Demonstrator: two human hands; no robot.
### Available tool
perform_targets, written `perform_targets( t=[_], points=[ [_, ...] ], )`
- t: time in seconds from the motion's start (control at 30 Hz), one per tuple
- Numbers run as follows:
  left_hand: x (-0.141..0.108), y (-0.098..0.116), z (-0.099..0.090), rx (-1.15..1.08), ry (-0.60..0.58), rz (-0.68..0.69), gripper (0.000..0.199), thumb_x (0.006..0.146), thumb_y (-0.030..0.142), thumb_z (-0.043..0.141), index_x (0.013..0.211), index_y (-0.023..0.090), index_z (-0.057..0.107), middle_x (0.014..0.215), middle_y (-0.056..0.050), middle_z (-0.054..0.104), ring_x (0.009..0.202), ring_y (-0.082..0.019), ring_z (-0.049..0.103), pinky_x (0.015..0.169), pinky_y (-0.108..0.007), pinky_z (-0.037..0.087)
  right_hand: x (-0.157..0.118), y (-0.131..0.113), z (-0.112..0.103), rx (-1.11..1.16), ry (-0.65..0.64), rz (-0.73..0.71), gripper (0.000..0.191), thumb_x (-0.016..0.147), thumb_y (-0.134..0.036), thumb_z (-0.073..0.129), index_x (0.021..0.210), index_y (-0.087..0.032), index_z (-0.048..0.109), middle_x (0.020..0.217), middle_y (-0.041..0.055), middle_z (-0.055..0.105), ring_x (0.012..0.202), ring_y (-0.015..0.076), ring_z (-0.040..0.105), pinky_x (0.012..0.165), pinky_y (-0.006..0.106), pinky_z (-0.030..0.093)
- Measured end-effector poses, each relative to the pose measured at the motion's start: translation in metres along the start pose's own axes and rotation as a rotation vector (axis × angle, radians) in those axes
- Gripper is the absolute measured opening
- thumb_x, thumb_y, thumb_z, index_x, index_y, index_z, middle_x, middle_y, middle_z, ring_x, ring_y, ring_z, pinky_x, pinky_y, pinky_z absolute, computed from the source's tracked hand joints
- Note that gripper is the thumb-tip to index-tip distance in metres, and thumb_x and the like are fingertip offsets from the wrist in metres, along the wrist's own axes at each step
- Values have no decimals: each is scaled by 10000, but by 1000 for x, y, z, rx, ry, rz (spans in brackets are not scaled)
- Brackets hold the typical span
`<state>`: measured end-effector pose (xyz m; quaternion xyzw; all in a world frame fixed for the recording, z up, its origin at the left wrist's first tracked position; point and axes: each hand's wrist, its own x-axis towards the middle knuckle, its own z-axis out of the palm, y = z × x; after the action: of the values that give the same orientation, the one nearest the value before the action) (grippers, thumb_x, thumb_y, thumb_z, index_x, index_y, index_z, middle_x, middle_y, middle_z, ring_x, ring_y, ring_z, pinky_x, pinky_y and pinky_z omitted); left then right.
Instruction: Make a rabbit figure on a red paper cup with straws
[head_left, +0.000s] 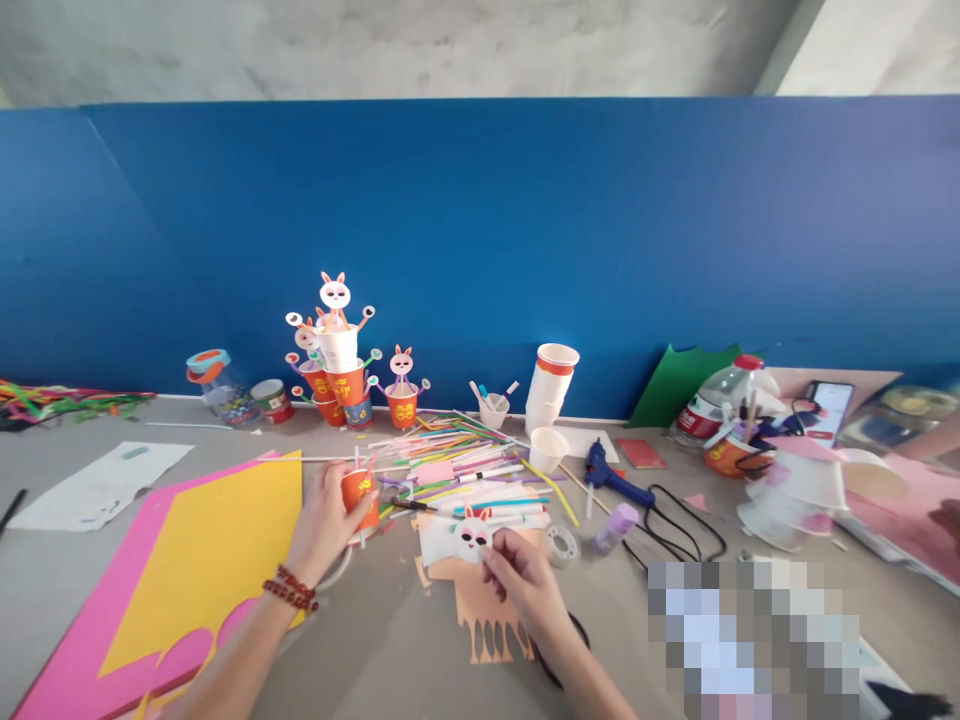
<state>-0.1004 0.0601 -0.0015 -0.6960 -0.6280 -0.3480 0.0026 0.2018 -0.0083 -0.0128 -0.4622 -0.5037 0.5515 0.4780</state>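
Observation:
My left hand (pixel 334 515) is wrapped round a small red paper cup (pixel 359 492) that has straws sticking out of it. Between the fingertips of my right hand (pixel 521 570) is a white paper rabbit face (pixel 472 538) with red-tinted ears and dark eyes. It hangs just over white paper and an orange cut-out sheet (pixel 480 596). Many coloured straws (pixel 457 450) lie behind both hands. Finished-looking rabbit figures stand in cups (pixel 403 408) at the back left.
Pink and yellow sheets (pixel 217 540) cover the left side. Toward the right are a blue glue gun (pixel 616 482) with its cord, a tape roll (pixel 562 545), a glue stick (pixel 616 527), stacked white cups (pixel 551 390) and a plastic bottle (pixel 709 405). A blue partition (pixel 450 240) stands behind.

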Motion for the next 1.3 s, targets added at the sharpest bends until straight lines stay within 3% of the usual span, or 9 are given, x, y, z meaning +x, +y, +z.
perform_targets(
  t=[0.13, 0.23, 0.43, 0.6, 0.77, 0.93, 1.07, 1.2, 1.3],
  points=[
    [-10, 9, -8, -87, 74, 80, 312, 887, 424, 583, 1076, 202, 471, 1179, -114, 519, 1133, -299, 579, 938, -455, 523, 2, 1, -2, 4, 8, -16, 481, 799, -632, 657, 675, -206, 470, 574, -26, 565, 460, 86, 428, 462, 213, 331],
    [-32, 21, -15, -125, 104, 213, 191, 900, 322, 596, 1000, 214, 474, 1221, -120, 505, 1172, -272, 560, 971, -419, 499, 1, -3, -4, 13, 31, -45, 491, 796, -641, 662, 669, -207, 471, 571, -26, 551, 466, 90, 431, 458, 216, 338],
    [-70, 37, -23, -56, 109, 403, 160, 882, 222, 654, 926, 215, 500, 1245, -131, 539, 1215, -287, 544, 974, -416, 452, -2, -15, -5, 20, 84, -43, 482, 782, -632, 690, 669, -199, 511, 580, -25, 544, 489, 93, 440, 471, 210, 365],
    [-68, 36, -23, -66, 127, 338, 148, 886, 256, 655, 942, 213, 524, 1346, -155, 517, 1252, -301, 530, 991, -438, 454, 0, -15, -5, 24, 67, -26, 524, 736, -681, 700, 653, -201, 505, 563, -25, 541, 461, 91, 433, 443, 209, 354],
    [-63, 37, -24, -170, 125, 256, 154, 897, 243, 631, 1016, 215, 537, 1452, -153, 451, 1370, -323, 425, 1067, -504, 421, 1, -12, -5, 10, 88, -33, 519, 753, -674, 691, 663, -197, 505, 572, -28, 533, 477, 89, 427, 462, 208, 353],
    [-57, 37, -20, -513, 123, 104, 490, 871, 279, 670, 1317, 249, 469, 1469, -144, 428, 1410, -340, 377, 1091, -522, 414, 2, -9, -6, 14, 85, -13, 520, 749, -680, 686, 676, -202, 496, 574, -31, 528, 483, 93, 422, 463, 212, 341],
    [-48, 44, -17, -1025, -61, -83, 638, 827, 333, 724, 1380, 271, 411, 1448, -139, 447, 1315, -334, 494, 1010, -442, 494, 1, -9, -8, 11, 117, -10, 500, 763, -656, 688, 682, -204, 489, 576, -37, 530, 490, 94, 422, 475, 211, 337],
    [-42, 55, -18, -1509, -414, -379, 617, 796, 331, 740, 1355, 283, 485, 1383, -105, 564, 1244, -343, 562, 994, -459, 486, 1, -10, -10, 1, 181, -18, 462, 778, -626, 689, 701, -209, 506, 579, -33, 538, 505, 111, 444, 481, 219, 341],
    [-41, 65, -12, -1848, -684, -621, 511, 798, 420, 687, 1238, 174, 608, 1275, -157, 647, 1174, -404, 605, 934, -537, 505, 2, -10, -13, -12, 221, -48, 469, 766, -641, 689, 684, -213, 515, 573, -26, 535, 505, 127, 455, 487, 237, 361]
  ],
)
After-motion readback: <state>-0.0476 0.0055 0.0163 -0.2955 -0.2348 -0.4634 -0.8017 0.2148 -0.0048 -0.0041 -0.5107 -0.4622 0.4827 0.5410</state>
